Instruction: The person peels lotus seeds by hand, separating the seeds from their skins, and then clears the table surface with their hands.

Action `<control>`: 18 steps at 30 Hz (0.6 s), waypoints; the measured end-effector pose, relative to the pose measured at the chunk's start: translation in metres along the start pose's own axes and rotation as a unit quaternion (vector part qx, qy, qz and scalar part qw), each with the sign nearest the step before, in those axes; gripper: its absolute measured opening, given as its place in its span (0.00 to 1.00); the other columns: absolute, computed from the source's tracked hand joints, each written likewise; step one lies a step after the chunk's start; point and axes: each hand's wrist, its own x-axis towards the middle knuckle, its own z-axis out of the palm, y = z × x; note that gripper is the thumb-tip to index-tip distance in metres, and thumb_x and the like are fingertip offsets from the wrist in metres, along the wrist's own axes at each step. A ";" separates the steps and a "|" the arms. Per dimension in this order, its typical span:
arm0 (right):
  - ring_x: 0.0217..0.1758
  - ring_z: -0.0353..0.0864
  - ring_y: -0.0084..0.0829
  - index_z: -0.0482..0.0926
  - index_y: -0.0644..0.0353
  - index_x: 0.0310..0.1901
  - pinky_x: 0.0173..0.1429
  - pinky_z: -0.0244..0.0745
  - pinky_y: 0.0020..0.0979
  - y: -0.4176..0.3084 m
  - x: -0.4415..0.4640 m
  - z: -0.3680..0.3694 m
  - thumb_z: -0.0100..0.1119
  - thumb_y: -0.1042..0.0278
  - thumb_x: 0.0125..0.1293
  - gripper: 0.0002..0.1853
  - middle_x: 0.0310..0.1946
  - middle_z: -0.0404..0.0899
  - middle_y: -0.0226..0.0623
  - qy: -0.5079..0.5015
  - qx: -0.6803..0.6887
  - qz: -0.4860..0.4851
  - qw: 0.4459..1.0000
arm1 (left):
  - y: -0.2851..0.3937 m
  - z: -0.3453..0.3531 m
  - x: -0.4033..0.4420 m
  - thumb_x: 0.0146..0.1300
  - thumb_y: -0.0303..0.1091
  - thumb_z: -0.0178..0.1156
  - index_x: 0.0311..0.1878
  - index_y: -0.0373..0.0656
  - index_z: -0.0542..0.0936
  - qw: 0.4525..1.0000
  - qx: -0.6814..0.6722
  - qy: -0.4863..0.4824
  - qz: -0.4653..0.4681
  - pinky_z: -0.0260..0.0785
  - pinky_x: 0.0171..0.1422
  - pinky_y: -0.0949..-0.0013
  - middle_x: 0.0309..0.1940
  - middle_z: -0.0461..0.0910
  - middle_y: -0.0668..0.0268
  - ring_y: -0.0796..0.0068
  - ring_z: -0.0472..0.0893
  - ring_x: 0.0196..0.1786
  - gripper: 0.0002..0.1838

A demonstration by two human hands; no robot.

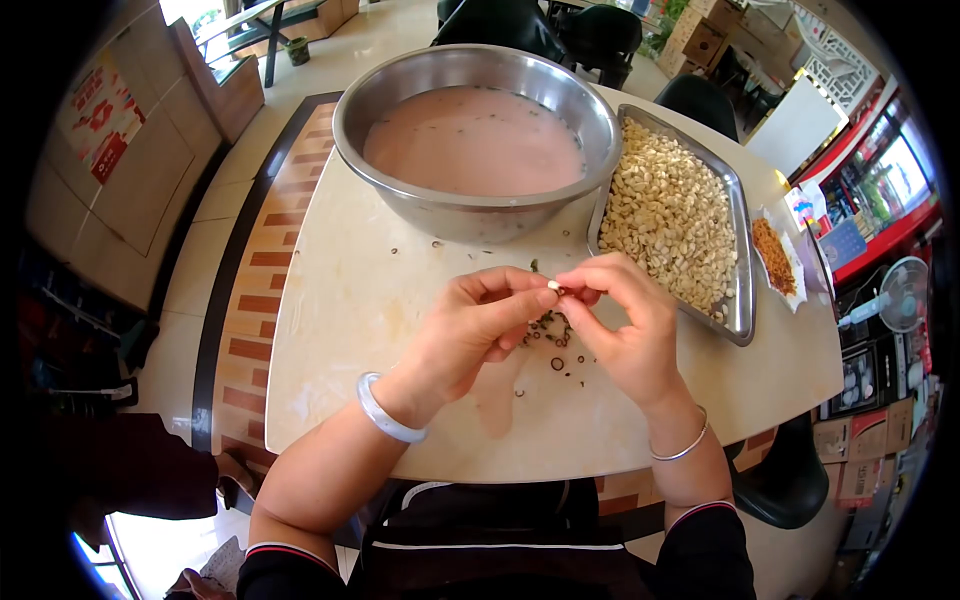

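Observation:
A small white seed (553, 286), much like a lotus seed, is pinched between the fingertips of my two hands above the table. My left hand (470, 330), with a pale bangle at the wrist, closes thumb and forefinger on its left side. From the right, my right hand (628, 325) pinches at the same seed, its wrist wearing a thin metal bracelet. Below the fingers lie dark green and brown scraps (545, 328) and several small brown rings (557, 364). To the right, a metal tray (742, 250) holds a heap of pale split kernels (665, 200).
Behind my hands stands a large steel bowl (475, 212) of cloudy pinkish liquid (470, 140). Orange-brown crumbs (773, 255) lie on a white wrapper at the table's right edge. Dark chairs (600, 40) stand beyond the table (340, 330). Another person's leg (150, 465) shows at lower left.

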 end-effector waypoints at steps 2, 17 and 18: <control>0.34 0.80 0.25 0.82 0.62 0.37 0.37 0.77 0.27 0.001 -0.002 -0.002 0.68 0.82 0.56 0.08 0.34 0.80 0.33 0.013 0.010 -0.013 1.000 | 0.001 0.000 0.000 0.67 0.38 0.66 0.46 0.38 0.81 1.000 -0.012 -0.010 -0.003 0.51 0.24 0.80 0.29 0.75 0.74 0.88 0.64 0.24 0.13; 0.32 0.74 0.24 0.78 0.66 0.39 0.38 0.70 0.26 0.005 -0.006 -0.004 0.55 0.78 0.68 0.03 0.30 0.75 0.33 -0.061 0.134 0.191 0.970 | -0.004 -0.001 0.000 0.67 0.35 0.65 0.41 0.40 0.80 0.995 -0.058 -0.073 -0.019 0.52 0.23 0.81 0.35 0.83 0.64 0.88 0.63 0.21 0.08; 0.32 0.75 0.24 0.79 0.66 0.39 0.37 0.70 0.26 0.007 -0.005 -0.005 0.56 0.78 0.68 0.03 0.30 0.75 0.33 -0.062 0.116 0.171 0.976 | -0.003 -0.002 -0.001 0.68 0.36 0.65 0.42 0.40 0.81 0.995 -0.065 -0.074 -0.017 0.52 0.23 0.82 0.35 0.83 0.65 0.88 0.63 0.21 0.09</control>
